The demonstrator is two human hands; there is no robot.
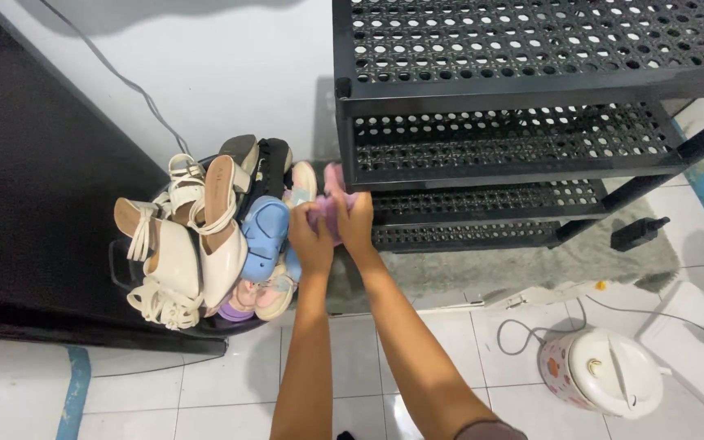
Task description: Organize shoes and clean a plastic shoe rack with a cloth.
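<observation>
A: Item one, our hands. Left hand (311, 240) and right hand (358, 222) both closed around a pink slipper (329, 205), fingers curled over it, held just above the basket's (124, 273) rim.

B: At nine o'clock of them?

A: The blue slipper (264, 236), then white sandals (197, 244), heaped upright because the basket is overfull.

B: At two o'clock?

A: The black shelf rack (515, 138); the tiers we can see are bare. At four o'clock, a rice cooker (605, 373) on the floor.

shoes (205, 236) in basket (120, 273), left of rack (515, 122), cooker (605, 373) right
</observation>
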